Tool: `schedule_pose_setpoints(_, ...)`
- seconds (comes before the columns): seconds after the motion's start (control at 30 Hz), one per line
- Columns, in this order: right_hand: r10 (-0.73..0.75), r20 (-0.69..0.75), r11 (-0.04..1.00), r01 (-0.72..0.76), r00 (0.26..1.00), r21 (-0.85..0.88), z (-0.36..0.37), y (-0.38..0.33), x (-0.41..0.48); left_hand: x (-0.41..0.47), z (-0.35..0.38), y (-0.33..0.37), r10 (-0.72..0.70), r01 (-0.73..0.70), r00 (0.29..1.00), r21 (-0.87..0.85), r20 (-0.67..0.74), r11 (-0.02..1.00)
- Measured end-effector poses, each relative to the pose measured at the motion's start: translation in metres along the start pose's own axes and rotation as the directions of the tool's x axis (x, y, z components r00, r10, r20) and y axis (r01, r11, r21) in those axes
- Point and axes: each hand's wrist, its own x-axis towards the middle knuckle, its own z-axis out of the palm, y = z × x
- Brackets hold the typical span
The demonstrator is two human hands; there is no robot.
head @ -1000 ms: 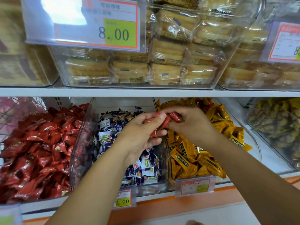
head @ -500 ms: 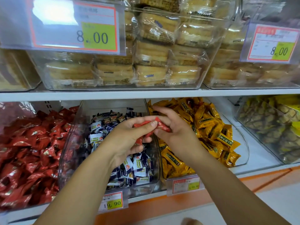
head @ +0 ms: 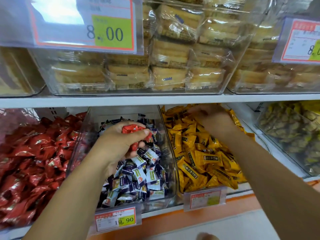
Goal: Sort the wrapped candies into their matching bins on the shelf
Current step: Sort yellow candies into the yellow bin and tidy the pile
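Our left hand (head: 119, 142) clutches several shiny, crinkled red candies (head: 132, 129) above the middle bin (head: 173, 170) of blue-and-white sweets (head: 149, 172). Our right hand (head: 212, 116), blurred, reaches over the far yellow candies (head: 199, 153); we cannot tell its grip.

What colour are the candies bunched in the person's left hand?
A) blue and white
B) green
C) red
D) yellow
C: the left hand grips red wrapped candies, held above the bin's blue-and-white candies.
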Motion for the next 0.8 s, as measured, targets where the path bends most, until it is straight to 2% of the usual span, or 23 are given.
schedule_pose_setpoints(0.07, 0.044, 0.152, 0.972, -0.007, 0.987, -0.237, 0.002, 0.007, 0.028, 0.0, -0.001, -0.001, 0.012, -0.012, 1.0, 0.009, 0.01, 1.0)
schedule_pose_setpoints(0.1, 0.069, 0.253, 0.955, 0.009, 0.965, -0.296, 0.004, 0.008, 0.038, 0.0, -0.002, -0.002, 0.015, -0.015, 1.0, 0.019, 0.014, 1.0)
schedule_pose_setpoints(0.2, 0.065, 0.467, 0.944, 0.097, 0.882, -0.316, 0.01, 0.0, 0.051, 0.001, -0.005, -0.002, 0.02, -0.021, 1.0, 0.04, 0.013, 0.999)
schedule_pose_setpoints(0.33, 0.111, 0.568, 0.909, 0.147, 0.816, -0.389, 0.01, -0.013, 0.05, 0.002, -0.006, -0.002, 0.029, -0.029, 1.0, 0.051, 0.004, 0.998)
schedule_pose_setpoints(0.47, 0.187, 0.577, 0.884, 0.12, 0.796, -0.452, 0.012, -0.021, 0.049, 0.002, -0.005, -0.003, 0.029, -0.031, 0.999, 0.077, 0.018, 0.997)
schedule_pose_setpoints(0.53, 0.197, 0.583, 0.839, 0.172, 0.788, -0.516, 0.021, -0.023, 0.048, 0.002, -0.006, -0.004, 0.027, -0.029, 0.999, 0.081, 0.017, 0.996)
schedule_pose_setpoints(0.6, 0.166, 0.554, 0.829, 0.189, 0.816, -0.526, 0.027, -0.021, 0.047, 0.001, -0.008, -0.004, 0.025, -0.026, 1.0, 0.083, 0.014, 0.996)
schedule_pose_setpoints(0.7, 0.098, 0.469, 0.905, 0.118, 0.878, -0.409, 0.025, -0.016, 0.043, 0.001, -0.007, -0.004, 0.03, -0.031, 0.999, 0.081, 0.015, 0.996)
schedule_pose_setpoints(0.8, -0.014, 0.318, 0.971, 0.088, 0.948, -0.222, 0.015, -0.021, 0.022, 0.002, -0.002, -0.005, 0.036, -0.039, 0.999, 0.089, 0.032, 0.995)
